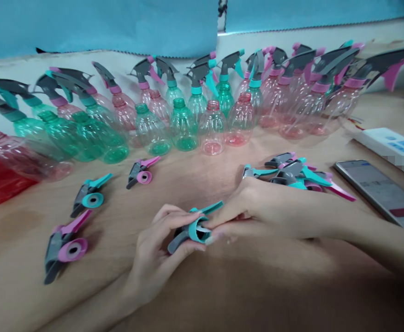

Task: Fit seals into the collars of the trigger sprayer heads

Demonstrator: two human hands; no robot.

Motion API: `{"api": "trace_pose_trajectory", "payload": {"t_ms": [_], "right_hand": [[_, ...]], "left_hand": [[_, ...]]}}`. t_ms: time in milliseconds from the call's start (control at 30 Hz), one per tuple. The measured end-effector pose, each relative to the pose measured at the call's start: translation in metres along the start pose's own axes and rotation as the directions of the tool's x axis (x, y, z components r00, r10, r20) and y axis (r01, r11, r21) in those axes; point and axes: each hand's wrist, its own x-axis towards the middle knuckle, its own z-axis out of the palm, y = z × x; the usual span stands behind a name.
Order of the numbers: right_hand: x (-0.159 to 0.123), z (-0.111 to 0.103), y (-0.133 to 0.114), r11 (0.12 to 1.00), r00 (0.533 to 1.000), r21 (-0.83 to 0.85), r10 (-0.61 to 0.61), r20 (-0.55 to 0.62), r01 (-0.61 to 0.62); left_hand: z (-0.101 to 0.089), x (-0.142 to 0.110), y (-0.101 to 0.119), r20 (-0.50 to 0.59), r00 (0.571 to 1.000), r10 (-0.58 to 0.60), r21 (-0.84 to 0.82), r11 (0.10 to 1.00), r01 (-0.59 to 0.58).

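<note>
My left hand [155, 246] is closed around a grey and teal trigger spray head [194, 230], with its round collar turned toward my other hand. At the mouth of that collar, the thumb and fingertips of my right hand [253, 210] pinch a small white piece [203, 229], partly inside the opening. Its exact kind is too small and blurred to tell. To the left lie a pink and grey spray head [73, 250], a teal one [93, 200] and a smaller-looking pink one [144, 177], each with its collar facing up. Behind my right hand is a pile of spray heads [292, 173].
Uncapped green bottles [184, 127] and pink bottles [213, 129] stand ahead, before a row of bottles with spray heads [197, 99]. A red bag [1, 182] lies at left. A phone [378, 193] and a white box [392, 143] are at right.
</note>
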Motion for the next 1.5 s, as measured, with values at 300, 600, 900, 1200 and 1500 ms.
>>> {"api": "trace_pose_trajectory", "payload": {"t_ms": [300,600,900,1200,1500], "right_hand": [[0.004,0.009,-0.001,0.998,0.989,0.041,0.057,-0.136,-0.052],[0.004,0.020,0.006,0.998,0.959,0.054,0.031,-0.280,-0.017],[0.006,0.012,0.007,0.998,0.980,0.061,0.017,-0.198,-0.004],[0.003,0.012,0.007,1.000,0.981,-0.020,-0.017,-0.195,0.013],[0.004,0.014,0.009,0.986,0.963,-0.152,-0.108,-0.246,0.072]], "left_hand": [[0.000,-0.005,-0.003,-0.028,0.998,-0.063,-0.030,0.998,0.062],[0.000,-0.002,-0.001,-0.042,0.998,-0.048,-0.036,0.998,0.046],[0.001,-0.003,-0.002,-0.027,0.999,-0.042,0.001,0.999,0.042],[0.000,-0.003,-0.002,-0.012,0.999,-0.037,-0.006,0.999,0.037],[0.001,-0.005,-0.004,-0.011,1.000,-0.027,-0.007,1.000,0.027]]}}
